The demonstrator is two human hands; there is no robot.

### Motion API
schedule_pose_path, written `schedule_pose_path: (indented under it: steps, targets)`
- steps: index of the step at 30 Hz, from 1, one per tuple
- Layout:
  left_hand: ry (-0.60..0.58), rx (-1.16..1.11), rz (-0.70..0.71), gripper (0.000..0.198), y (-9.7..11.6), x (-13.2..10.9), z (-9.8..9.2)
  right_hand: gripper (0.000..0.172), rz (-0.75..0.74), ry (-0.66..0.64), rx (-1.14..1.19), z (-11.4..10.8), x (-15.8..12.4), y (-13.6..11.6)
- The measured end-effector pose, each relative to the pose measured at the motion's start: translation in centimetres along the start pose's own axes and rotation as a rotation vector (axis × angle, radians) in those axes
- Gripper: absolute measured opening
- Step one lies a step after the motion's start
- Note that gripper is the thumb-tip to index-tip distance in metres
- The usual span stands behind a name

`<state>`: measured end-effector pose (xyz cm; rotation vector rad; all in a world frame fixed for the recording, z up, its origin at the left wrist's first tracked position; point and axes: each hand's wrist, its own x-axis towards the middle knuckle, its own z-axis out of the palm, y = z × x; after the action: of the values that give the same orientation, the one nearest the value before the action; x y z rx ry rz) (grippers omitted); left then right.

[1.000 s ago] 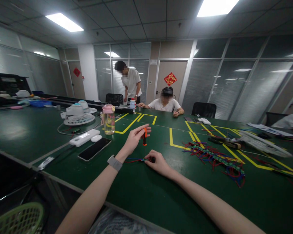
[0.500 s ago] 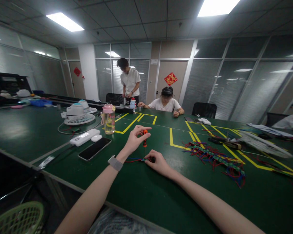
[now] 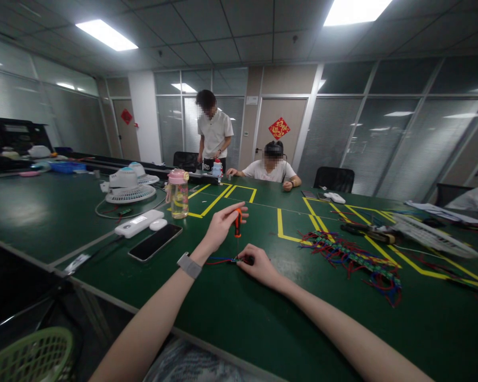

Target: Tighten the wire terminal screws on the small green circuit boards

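My left hand (image 3: 222, 225) is closed around the orange and black handle of a screwdriver (image 3: 238, 225), which stands upright with its thin shaft pointing down. The tip meets a small green circuit board (image 3: 235, 260) on the table. Red and blue wires (image 3: 217, 260) run left from that board. My right hand (image 3: 257, 263) pinches the board's right side between thumb and finger, and the fingers hide part of it. To the right lies a long row of similar green boards (image 3: 354, 257) with red and blue wires.
On the left are a black phone (image 3: 155, 243), a white power bank (image 3: 140, 224), a pink-lidded bottle (image 3: 178, 193) and white fans (image 3: 129, 188). Yellow tape (image 3: 281, 228) marks the green table (image 3: 282, 329). A white grille (image 3: 434, 236) lies right. Two people (image 3: 215, 130) are across the table.
My left fingers have shifted on the screwdriver handle, curling from in front of it to behind it. My right hand keeps its place. The standing person has moved slightly.
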<state>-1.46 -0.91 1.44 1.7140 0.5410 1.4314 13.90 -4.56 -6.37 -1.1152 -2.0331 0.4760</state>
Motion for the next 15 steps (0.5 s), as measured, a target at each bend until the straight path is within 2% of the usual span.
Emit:
schedule_pose_path:
  steps: [2,5,7,10,15]
  targets:
    - [0.035,0.048,-0.013,0.039,-0.05,0.0,-0.06,0.009,0.001,-0.004,-0.001,-0.05,-0.01,-0.05]
    - [0.093,0.178,0.057,0.031,-0.12,0.03,-0.25,0.009,0.003,-0.005,-0.004,-0.08,-0.02,-0.09]
    - [0.06,0.104,0.054,0.031,-0.17,0.07,-0.32,0.009,0.001,-0.005,-0.01,-0.09,-0.01,-0.1]
    - [0.018,-0.013,-0.021,0.037,-0.26,0.09,-0.28,0.008,-0.009,-0.005,-0.023,-0.08,0.01,-0.11]
    - [0.127,0.185,0.077,0.027,-0.32,0.07,-0.3,0.008,-0.008,-0.001,-0.021,-0.05,0.02,-0.11]
